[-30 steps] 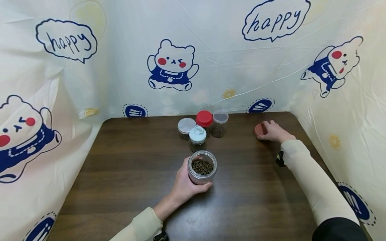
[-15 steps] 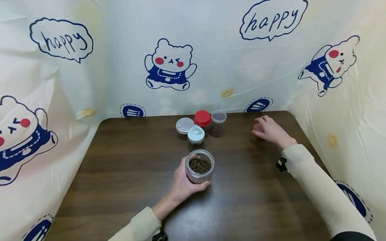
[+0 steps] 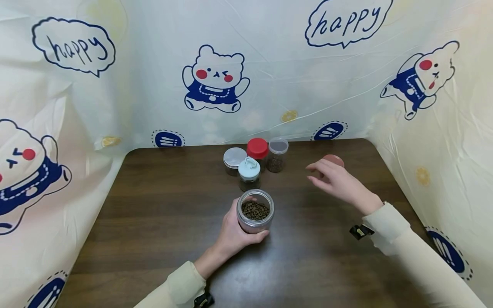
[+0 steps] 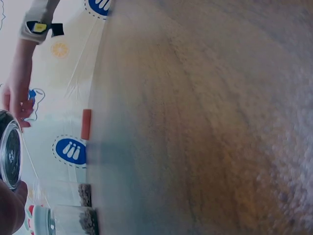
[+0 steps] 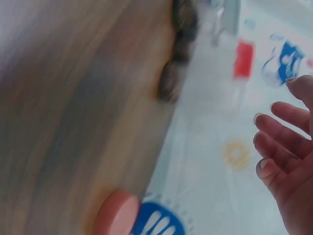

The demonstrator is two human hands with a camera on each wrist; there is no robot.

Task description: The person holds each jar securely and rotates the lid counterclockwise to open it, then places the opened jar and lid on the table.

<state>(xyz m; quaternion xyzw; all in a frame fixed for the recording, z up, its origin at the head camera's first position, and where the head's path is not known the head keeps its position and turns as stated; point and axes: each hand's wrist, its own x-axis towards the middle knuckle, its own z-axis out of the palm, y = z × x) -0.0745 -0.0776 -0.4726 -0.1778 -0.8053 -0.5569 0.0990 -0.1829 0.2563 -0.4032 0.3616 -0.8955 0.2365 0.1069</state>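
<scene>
In the head view my left hand (image 3: pixel 235 229) grips an open clear jar (image 3: pixel 256 222) from its left side. Small brown beans or pellets (image 3: pixel 255 210) lie inside it. My right hand (image 3: pixel 335 179) is raised over the table with relaxed fingers and holds nothing. Behind that hand a reddish-pink round lid (image 3: pixel 334 160) lies on the wood, partly hidden. The right wrist view shows the same lid (image 5: pixel 116 215) apart from my loosely spread fingers (image 5: pixel 281 134). At the left edge of the left wrist view, part of the jar (image 4: pixel 11 152) appears above the tabletop.
Just beyond the held jar stand several closed jars in a cluster: one with a light blue lid (image 3: pixel 249 168), one silver-lidded (image 3: pixel 235 158), one red-lidded (image 3: pixel 257 148) and a clear-lidded one (image 3: pixel 277 156). The brown table (image 3: pixel 161 205) meets a printed curtain (image 3: pixel 154 77) at its back edge.
My right hand has let go of the pink lid, leaving it at the back right of the table, and has moved up and left. The left hand still holds the jar in place.
</scene>
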